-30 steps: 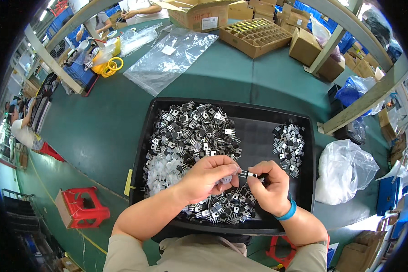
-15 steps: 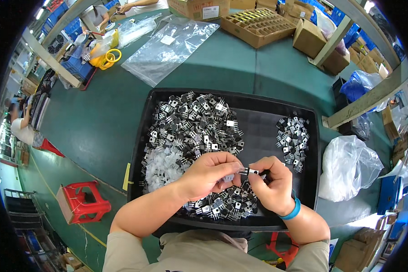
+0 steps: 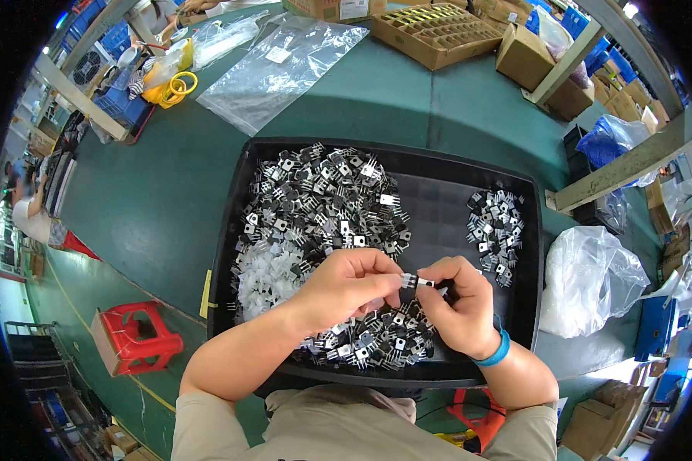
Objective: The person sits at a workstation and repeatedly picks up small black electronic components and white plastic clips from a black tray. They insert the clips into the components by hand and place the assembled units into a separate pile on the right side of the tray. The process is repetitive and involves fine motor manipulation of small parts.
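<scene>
Over the middle of a black tray (image 3: 469, 175), both hands meet at a transistor (image 3: 425, 283) with three legs and a metal tab. My right hand (image 3: 462, 303) pinches its body between thumb and fingers. At the leg side, my left hand (image 3: 359, 286) is closed, with a small translucent plastic piece (image 3: 407, 281) at its fingertips; whether it has slid onto the legs is hard to make out. Below and behind the hands lies a large heap of loose transistors (image 3: 323, 192). White translucent pieces (image 3: 269, 275) are piled at its left edge, and a smaller transistor group (image 3: 496, 223) lies at the tray's right.
A clear plastic bag (image 3: 284, 69) and a partitioned cardboard box (image 3: 438, 34) lie on the green table (image 3: 161, 177). A white bag (image 3: 592, 280) sits right of the tray, near a metal post (image 3: 630, 169). A red stool (image 3: 138, 338) stands at left; other people work farther back.
Both hands stay joined at the transistor, my fingers shifting slightly around it. My left fingertips are nearer its legs. The view has tilted a little.
</scene>
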`<state>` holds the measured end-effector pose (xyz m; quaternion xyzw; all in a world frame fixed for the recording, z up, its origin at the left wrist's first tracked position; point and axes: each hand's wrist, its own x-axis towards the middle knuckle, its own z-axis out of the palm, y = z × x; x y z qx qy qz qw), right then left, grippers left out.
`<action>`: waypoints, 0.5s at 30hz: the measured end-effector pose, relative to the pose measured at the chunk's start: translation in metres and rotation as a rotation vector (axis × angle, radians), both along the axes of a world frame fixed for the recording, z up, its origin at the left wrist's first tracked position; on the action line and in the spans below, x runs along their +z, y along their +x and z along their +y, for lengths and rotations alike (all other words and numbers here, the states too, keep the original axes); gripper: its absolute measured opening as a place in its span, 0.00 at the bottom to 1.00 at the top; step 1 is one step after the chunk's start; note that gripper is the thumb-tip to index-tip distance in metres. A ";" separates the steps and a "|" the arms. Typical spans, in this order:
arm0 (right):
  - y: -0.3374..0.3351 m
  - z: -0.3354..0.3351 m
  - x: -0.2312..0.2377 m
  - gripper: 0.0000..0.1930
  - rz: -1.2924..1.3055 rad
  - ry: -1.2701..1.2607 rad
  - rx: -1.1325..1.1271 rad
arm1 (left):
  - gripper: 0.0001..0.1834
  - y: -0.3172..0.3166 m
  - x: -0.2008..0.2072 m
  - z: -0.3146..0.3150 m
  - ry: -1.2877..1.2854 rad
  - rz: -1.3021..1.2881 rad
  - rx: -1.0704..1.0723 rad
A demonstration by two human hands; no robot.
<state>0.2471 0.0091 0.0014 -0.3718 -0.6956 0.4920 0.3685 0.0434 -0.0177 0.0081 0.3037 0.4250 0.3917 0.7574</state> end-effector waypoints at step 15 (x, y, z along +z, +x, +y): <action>0.000 0.004 0.001 0.09 0.026 -0.247 0.195 | 0.02 -0.007 -0.006 0.001 0.046 0.114 -0.071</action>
